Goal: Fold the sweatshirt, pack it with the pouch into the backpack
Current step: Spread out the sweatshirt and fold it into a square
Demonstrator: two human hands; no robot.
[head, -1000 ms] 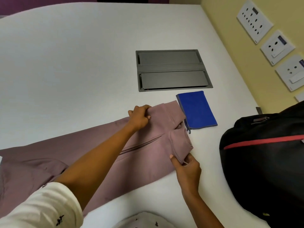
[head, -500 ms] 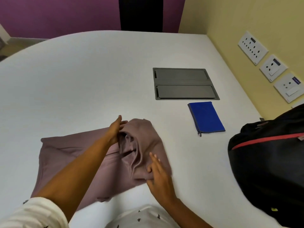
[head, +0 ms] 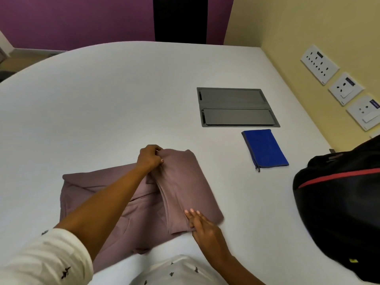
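A mauve sweatshirt (head: 185, 188) lies partly folded on the white table (head: 102, 112), its right part doubled over the rest. My left hand (head: 149, 157) pinches the far edge of that folded layer. My right hand (head: 202, 227) lies with straight fingers on the near edge of the fold. A flat blue pouch (head: 265, 149) with a grey zipper rests to the right, apart from the sweatshirt. At the right edge of the table stands a black backpack (head: 339, 206) with a red stripe.
A grey recessed cable box (head: 236, 106) sits in the table beyond the pouch. White wall sockets (head: 345, 88) line the yellow wall on the right. The table's curved far edge meets a purple wall.
The sweatshirt's right end was folded leftwards over the body and is now flatter. My left hand now pinches the fold's far edge; my right hand has slid along its near edge.
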